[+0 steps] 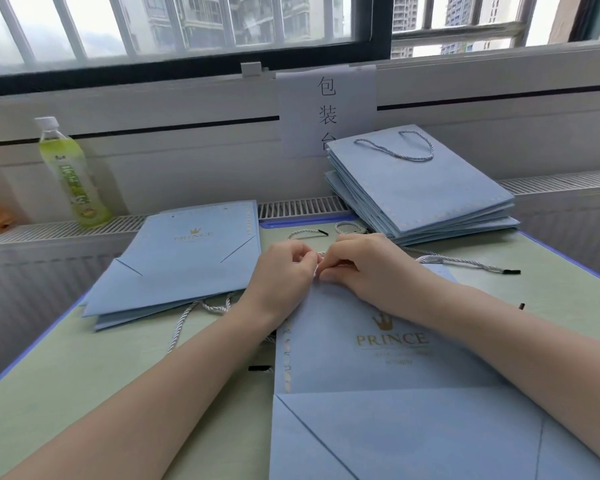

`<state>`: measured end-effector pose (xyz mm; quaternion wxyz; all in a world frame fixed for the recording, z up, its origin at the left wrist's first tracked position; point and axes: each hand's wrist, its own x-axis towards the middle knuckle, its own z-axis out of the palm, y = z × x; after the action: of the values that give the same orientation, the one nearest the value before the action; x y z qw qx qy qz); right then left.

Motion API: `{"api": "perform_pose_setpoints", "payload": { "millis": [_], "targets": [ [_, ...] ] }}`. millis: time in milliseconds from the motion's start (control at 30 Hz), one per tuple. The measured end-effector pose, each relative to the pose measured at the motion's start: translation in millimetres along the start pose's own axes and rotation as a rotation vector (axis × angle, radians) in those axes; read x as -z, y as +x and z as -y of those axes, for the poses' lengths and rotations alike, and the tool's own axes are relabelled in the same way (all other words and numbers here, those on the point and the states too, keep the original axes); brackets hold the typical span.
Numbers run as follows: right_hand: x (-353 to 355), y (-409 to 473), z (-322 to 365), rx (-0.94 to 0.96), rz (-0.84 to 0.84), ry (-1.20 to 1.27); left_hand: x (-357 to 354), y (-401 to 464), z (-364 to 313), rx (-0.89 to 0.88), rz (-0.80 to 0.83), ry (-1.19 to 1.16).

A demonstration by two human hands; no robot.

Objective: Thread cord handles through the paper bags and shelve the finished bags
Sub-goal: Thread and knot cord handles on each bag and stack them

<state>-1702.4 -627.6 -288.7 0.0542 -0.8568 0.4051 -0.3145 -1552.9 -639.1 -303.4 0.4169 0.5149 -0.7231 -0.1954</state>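
A flat light-blue paper bag [388,393] with a gold crown and "PRINCE" lies in front of me, its top edge away from me. My left hand [284,271] and my right hand [357,265] meet at that top edge, both pinching a pale twisted cord [321,255]. Where the cord enters the bag is hidden by my fingers. The cord's other part [465,265] trails right to a black tip. Another loose cord [305,233] lies just beyond my hands.
A stack of blue bags [184,265] lies at the left with cords [201,308] sticking out beneath. A pile of bags with handles [420,192] sits at the back right. A green drink bottle [70,171] stands on the radiator ledge. A paper sign [326,109] hangs below the window.
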Motion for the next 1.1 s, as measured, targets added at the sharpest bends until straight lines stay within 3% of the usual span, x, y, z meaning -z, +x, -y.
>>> {"api": "perform_pose_setpoints", "payload": {
  "millis": [167, 467, 700, 1100],
  "targets": [
    [-1.4, -2.6, 1.1, -0.132, 0.024, 0.203, -1.8, 0.5, -2.8, 0.036, -0.006, -0.047],
    [-6.7, -3.0, 4.2, -0.142, 0.016, 0.140, -1.7, 2.6, -1.8, 0.103, 0.061, -0.099],
    [-5.5, -2.7, 4.7, -0.078, 0.070, 0.164, 1.3, 2.5, -0.7, 0.115, 0.033, -0.059],
    [-5.5, -0.7, 8.6, 0.102, 0.007, 0.038, 14.5, 1.0, -6.2, 0.279, 0.216, -0.255]
  ]
}}
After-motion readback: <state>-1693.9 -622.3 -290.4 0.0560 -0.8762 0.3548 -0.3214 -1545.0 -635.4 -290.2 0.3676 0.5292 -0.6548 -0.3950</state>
